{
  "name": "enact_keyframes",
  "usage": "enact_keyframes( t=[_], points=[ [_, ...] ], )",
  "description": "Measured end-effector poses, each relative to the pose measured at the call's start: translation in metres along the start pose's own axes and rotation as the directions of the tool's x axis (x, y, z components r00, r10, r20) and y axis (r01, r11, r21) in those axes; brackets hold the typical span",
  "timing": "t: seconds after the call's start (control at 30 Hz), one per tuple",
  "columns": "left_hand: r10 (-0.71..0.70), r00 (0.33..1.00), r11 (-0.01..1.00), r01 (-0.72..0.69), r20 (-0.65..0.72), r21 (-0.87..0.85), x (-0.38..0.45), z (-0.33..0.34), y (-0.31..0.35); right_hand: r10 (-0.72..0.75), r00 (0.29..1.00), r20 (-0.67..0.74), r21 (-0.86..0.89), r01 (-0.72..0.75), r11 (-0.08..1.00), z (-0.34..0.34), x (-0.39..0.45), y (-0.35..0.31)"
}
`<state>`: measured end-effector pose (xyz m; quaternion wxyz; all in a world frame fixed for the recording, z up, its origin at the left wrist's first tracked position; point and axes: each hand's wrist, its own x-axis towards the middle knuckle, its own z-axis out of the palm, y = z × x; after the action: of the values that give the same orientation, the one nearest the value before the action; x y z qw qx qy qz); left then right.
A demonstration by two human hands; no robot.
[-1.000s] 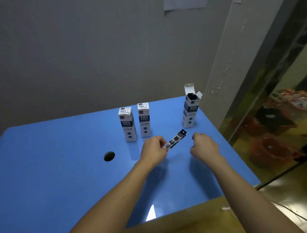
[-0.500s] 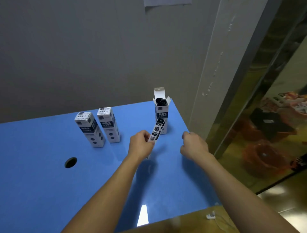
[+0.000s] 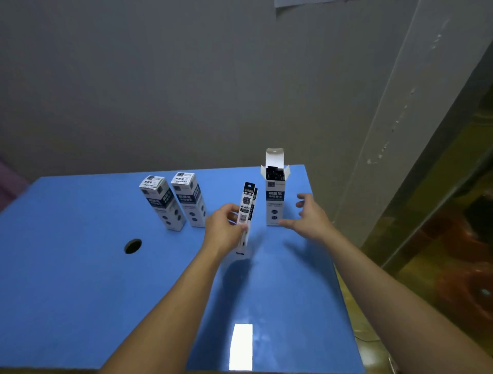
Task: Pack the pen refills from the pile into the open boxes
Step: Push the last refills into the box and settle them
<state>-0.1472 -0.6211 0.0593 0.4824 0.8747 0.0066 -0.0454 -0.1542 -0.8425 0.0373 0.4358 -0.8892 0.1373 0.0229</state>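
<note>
A blue table (image 3: pixel 80 293) fills the near part of the scene, with a round dark hole (image 3: pixel 132 245) in its left half and a bright rectangular reflection (image 3: pixel 241 347) near its near edge. Behind it rises a plain grey wall (image 3: pixel 160 80) bearing the lower edge of a white sheet (image 3: pixel 301 2) at the top. To the right stands a pale scuffed pillar (image 3: pixel 394 112), and farther right a glossy dark panel (image 3: pixel 453 240) shows blurred orange and yellow reflections.

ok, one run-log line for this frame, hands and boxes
left hand: holds refill packs upright | right hand: open, beside open box | closed boxes: two, standing | stage: packs not yet in box
</note>
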Motion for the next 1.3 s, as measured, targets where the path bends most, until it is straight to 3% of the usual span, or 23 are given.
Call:
enact_keyframes(
  t=[0.33, 0.57, 0.93, 1.1, 1.3],
  points=[
    [0.013, 1.0, 0.979, -0.017, -0.023, -0.201, 0.016, -0.031, 0.018, -0.001, 0.999, -0.041, 0.258, 0.011, 0.966, 0.016, 0.044, -0.008],
    [0.116, 0.993, 0.948, -0.122, -0.037, -0.294, 0.017, -0.046, 0.029, -0.05, 0.999, -0.001, 0.21, 0.049, 0.977, 0.024, 0.044, -0.015],
    [0.433, 0.894, 0.779, -0.437, -0.119, -0.449, -0.008, -0.082, 0.079, -0.42, 0.9, -0.118, 0.181, 0.435, 0.882, 0.036, 0.008, -0.016],
    [0.494, 0.854, 0.707, -0.503, -0.161, -0.497, -0.012, -0.085, 0.091, -0.521, 0.843, -0.133, 0.093, 0.534, 0.84, 0.034, 0.002, -0.015],
    [0.512, 0.85, 0.706, -0.499, -0.125, -0.503, -0.014, -0.076, 0.085, -0.548, 0.819, -0.17, 0.07, 0.565, 0.822, 0.032, -0.002, -0.016]
  ],
)
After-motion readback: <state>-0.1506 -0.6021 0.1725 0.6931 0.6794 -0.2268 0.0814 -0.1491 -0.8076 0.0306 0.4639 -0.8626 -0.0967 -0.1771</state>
